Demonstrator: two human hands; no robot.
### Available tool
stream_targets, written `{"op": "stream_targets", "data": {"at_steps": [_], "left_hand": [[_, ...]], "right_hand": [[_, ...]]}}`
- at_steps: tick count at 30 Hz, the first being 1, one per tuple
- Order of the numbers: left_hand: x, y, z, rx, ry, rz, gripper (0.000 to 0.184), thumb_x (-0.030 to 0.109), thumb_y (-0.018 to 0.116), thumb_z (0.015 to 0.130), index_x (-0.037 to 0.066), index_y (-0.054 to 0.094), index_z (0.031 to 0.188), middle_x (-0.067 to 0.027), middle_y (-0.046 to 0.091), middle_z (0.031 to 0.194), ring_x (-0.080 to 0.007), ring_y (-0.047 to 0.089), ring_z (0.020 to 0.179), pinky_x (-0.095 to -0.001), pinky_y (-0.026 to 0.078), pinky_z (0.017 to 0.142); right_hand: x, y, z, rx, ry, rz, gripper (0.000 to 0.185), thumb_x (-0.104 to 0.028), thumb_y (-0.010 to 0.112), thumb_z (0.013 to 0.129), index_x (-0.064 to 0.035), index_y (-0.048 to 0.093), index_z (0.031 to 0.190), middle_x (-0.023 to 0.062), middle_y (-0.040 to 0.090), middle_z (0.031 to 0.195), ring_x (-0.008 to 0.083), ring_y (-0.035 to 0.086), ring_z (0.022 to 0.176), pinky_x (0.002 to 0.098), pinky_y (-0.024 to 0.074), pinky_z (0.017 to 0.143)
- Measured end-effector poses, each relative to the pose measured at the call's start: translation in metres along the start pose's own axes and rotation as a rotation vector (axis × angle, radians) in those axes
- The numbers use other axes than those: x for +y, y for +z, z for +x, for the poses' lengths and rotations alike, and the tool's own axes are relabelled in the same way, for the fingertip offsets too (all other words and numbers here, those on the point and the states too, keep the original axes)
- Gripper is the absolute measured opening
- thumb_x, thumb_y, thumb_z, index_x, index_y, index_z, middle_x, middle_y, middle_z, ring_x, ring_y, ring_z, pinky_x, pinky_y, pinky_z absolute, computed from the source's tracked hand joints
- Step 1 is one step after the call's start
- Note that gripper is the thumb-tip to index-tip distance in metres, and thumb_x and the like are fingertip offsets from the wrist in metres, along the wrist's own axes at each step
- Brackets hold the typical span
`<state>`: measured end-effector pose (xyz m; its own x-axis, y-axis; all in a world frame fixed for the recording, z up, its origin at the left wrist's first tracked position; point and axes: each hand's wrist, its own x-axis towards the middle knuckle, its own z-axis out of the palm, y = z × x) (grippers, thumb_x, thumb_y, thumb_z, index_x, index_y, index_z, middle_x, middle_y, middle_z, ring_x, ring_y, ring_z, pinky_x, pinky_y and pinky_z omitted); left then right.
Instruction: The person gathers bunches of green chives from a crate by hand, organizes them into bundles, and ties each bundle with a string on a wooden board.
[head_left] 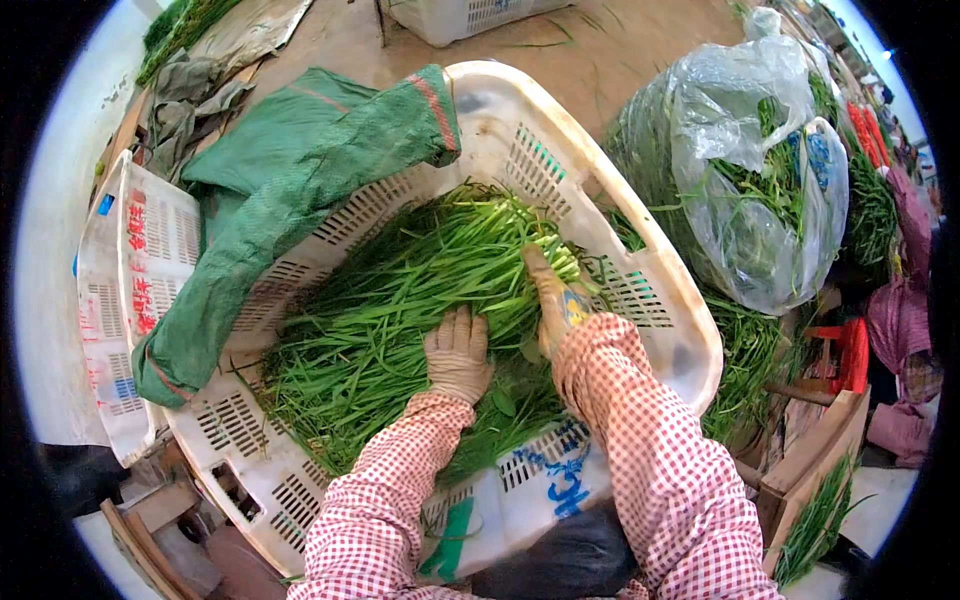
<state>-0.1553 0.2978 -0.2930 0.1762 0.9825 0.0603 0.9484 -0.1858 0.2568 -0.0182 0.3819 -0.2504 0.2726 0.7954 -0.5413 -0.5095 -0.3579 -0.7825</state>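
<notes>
Greens (370, 340): bright, evenly lit, soft shadows
Basket (692, 330): rim bowed by distortion
Plastic bag (735, 115): whitish glare
Picture edges: black, blue-fringed

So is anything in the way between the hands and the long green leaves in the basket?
Nothing visible is. The left hand lies right on the green leaves, and the right hand is at their pale ends. The green sack hangs over the rim of the basket, clear of both hands.

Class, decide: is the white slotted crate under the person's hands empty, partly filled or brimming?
Partly filled: long-leaved green stalks lie inside the crate, with bare slotted wall showing beyond them.
</notes>
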Motion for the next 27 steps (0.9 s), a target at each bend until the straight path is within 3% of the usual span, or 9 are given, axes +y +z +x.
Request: {"op": "stream_targets", "data": {"at_steps": [7,10,13,15,17,19,21,24,27], "left_hand": [[0.005,-0.048,0.009,-0.233,0.087,0.097,0.085,0.033,0.075,0.067,0.006,0.034,0.136,-0.0213,0.037,0.139,-0.0365,0.037,0.128,-0.0487,0.031,0.101],[0.017,-0.116,0.033,-0.735,0.147,0.111,0.089,0.039,0.071,0.073,0.006,0.027,0.142,-0.0289,0.028,0.144,-0.0424,0.036,0.13,-0.0484,0.041,0.098],[0.033,-0.177,0.074,-1.037,0.196,0.141,0.055,0.039,0.067,0.078,0.01,0.054,0.123,-0.0198,0.063,0.107,-0.0337,0.062,0.097,-0.0445,0.051,0.079],[0.037,-0.185,0.088,-0.506,0.282,-0.017,0.047,0.037,0.071,0.074,0.009,0.061,0.11,-0.0156,0.067,0.095,-0.0318,0.064,0.088,-0.0424,0.052,0.076],[0.032,-0.166,0.117,-0.13,0.401,-0.249,0.08,0.029,0.083,0.059,0.001,0.048,0.126,-0.0196,0.059,0.118,-0.0355,0.056,0.11,-0.042,0.044,0.095],[0.025,-0.122,0.142,-0.285,0.244,-0.322,0.117,0.038,0.089,0.048,-0.002,0.03,0.14,-0.0251,0.049,0.131,-0.0388,0.047,0.122,-0.0415,0.038,0.104],[0.025,-0.097,0.159,-0.575,0.097,-0.26,0.123,0.042,0.09,0.044,-0.003,0.028,0.141,-0.0248,0.048,0.133,-0.0371,0.047,0.123,-0.0401,0.037,0.105],[0.033,-0.097,0.171,-0.678,0.084,-0.175,0.126,0.043,0.091,0.042,-0.003,0.029,0.141,-0.0243,0.047,0.135,-0.0352,0.047,0.125,-0.0389,0.037,0.105],[0.034,-0.1,0.169,-0.729,0.067,-0.19,0.125,0.042,0.09,0.042,-0.003,0.03,0.141,-0.0237,0.046,0.136,-0.0334,0.047,0.125,-0.0375,0.037,0.106]], "right_hand": [[0.032,-0.033,0.066,-0.047,0.414,0.914,0.106,-0.061,0.059,0.079,-0.0011,0.007,0.148,0.0213,0.014,0.152,0.0327,0.026,0.136,0.0416,0.0299,0.107],[0.042,-0.035,0.077,-0.033,0.531,1.352,0.11,-0.067,0.057,0.079,-0.0002,0.004,0.149,0.0209,0.01,0.154,0.0318,0.023,0.138,0.0411,0.0275,0.107],[0.046,-0.039,0.082,-0.087,0.677,1.544,0.091,-0.057,0.049,0.089,-0.0064,0.004,0.15,0.0175,0.008,0.155,0.0353,0.016,0.141,0.0455,0.0197,0.112],[0.055,-0.042,0.089,-0.163,0.769,1.616,0.083,-0.051,0.046,0.093,-0.0092,0.004,0.151,0.0167,0.009,0.155,0.0364,0.016,0.141,0.0464,0.0186,0.113],[0.052,-0.037,0.087,-0.213,0.732,1.389,0.077,-0.043,0.044,0.094,-0.01,0.003,0.151,0.0165,0.011,0.155,0.0348,0.019,0.14,0.0453,0.0194,0.114],[0.047,-0.029,0.079,-0.25,0.51,0.559,0.072,-0.035,0.042,0.096,-0.0107,0.002,0.15,0.0163,0.014,0.155,0.0333,0.022,0.139,0.0441,0.0202,0.114],[0.035,-0.025,0.068,-0.209,0.327,-0.025,0.067,-0.027,0.041,0.098,-0.0114,0.002,0.15,0.0161,0.016,0.154,0.0317,0.025,0.139,0.043,0.021,0.115],[0.002,-0.022,0.034,-0.162,0.156,-0.238,0.081,-0.034,0.076,0.072,-0.0058,0.042,0.14,0.0168,0.044,0.14,0.0288,0.047,0.125,0.0371,0.0393,0.102],[-0.021,-0.008,0.014,-0.213,0.023,-0.418,0.064,-0.032,0.074,0.075,-0.0081,0.055,0.131,0.0134,0.048,0.139,0.0278,0.048,0.124,0.0386,0.0388,0.102]]}}
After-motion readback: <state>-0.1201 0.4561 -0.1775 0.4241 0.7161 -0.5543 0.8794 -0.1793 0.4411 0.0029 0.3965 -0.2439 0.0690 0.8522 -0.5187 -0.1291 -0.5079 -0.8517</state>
